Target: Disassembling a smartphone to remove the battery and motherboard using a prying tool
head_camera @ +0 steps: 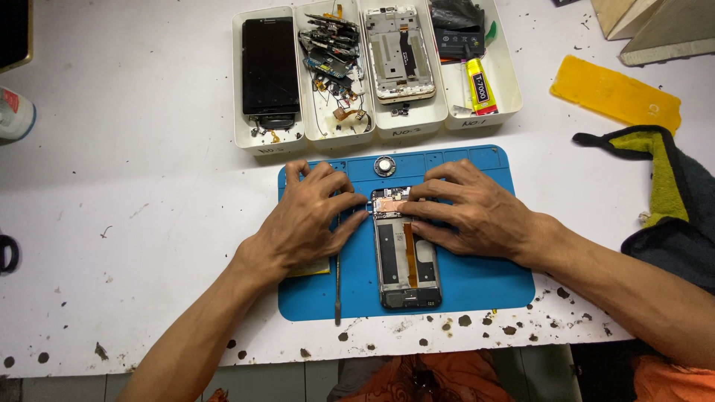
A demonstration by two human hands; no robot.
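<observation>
An opened phone frame (406, 260) lies lengthwise on a blue work mat (477, 286), its inner parts and an orange flex strip showing. My left hand (309, 216) rests on the mat at the phone's upper left, fingertips touching its edge. My right hand (469, 208) lies across from it, fingers pressing on the phone's top right part. A thin metal tool (337, 283) lies on the mat under my left hand. A small round metal part (384, 165) sits at the mat's top edge.
Several white trays (268, 141) stand behind the mat, holding a black screen panel (269, 67), loose circuit parts (331, 52), a pale phone frame (401, 52) and a glue tube (480, 88). A yellow plastic piece (614, 93) and a dark and green cloth (670, 193) lie right.
</observation>
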